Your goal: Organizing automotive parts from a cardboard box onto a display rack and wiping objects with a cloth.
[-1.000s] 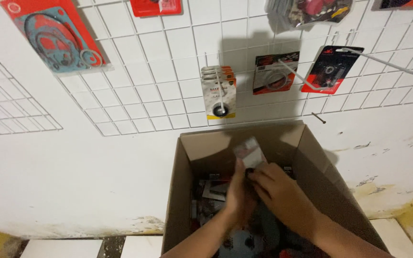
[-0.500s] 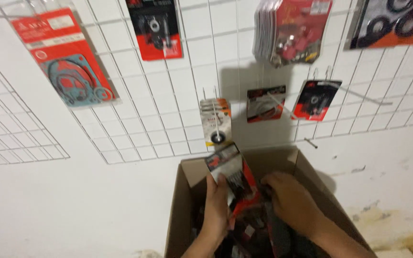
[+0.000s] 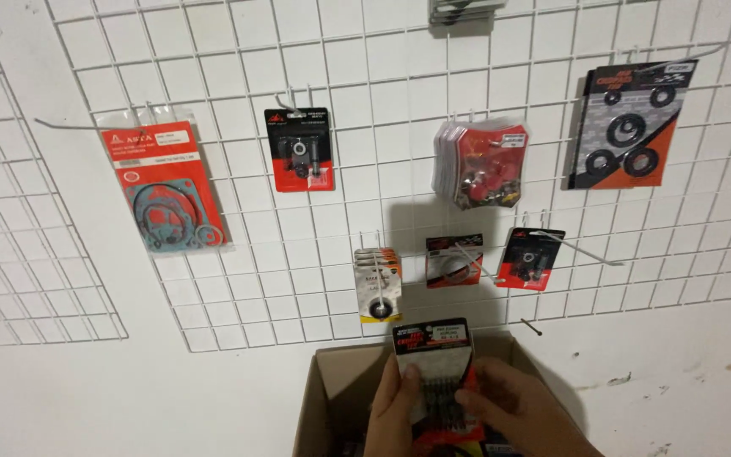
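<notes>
Red-and-black carded parts packet (image 3: 433, 372) is held upright above the open cardboard box (image 3: 332, 389), below the white wire grid panel (image 3: 382, 101). Left hand (image 3: 392, 415) and right hand (image 3: 513, 410) are closed on its side edges, fingers clamped.

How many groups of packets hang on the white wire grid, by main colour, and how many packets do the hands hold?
Red packet with blue gaskets: 1
Black and red packets of small parts: 3
Large black and orange packet of rings: 1
Stack of red packets: 1
Stack of orange packets: 1
Black and red packet held by left hand and right hand: 1
Total: 8
</notes>
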